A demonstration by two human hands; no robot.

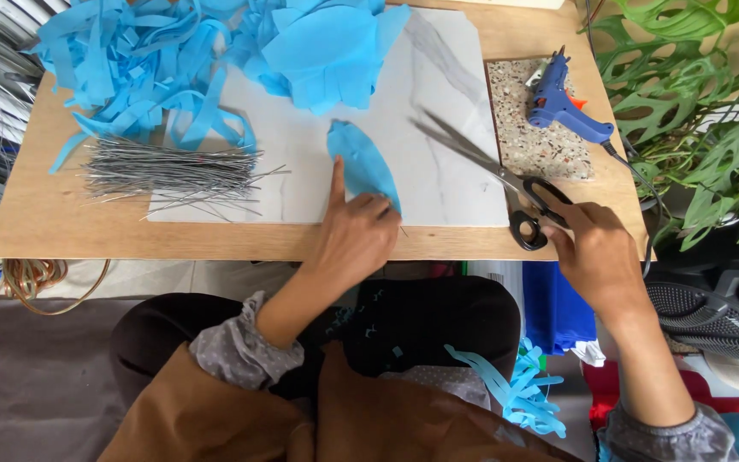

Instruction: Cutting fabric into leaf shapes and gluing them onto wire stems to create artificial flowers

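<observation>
Blue foam petal being pinned flat while scissors are being gripped beside it.

From the head view, the left hand (354,239) is pressing a blue leaf-shaped cutout (363,164) onto the marble slab (438,128), forefinger stretched along its left edge and the other fingers curled over its lower end, likely to keep it from sliding. The right hand (596,252) is closing around the black handles of the scissors (489,167), whose blades are lying parted, pointing away and leftward toward the cutout. A bundle of wires (168,171) is lying left of the left hand; a blue glue gun (562,107) is resting beyond the right hand.
</observation>
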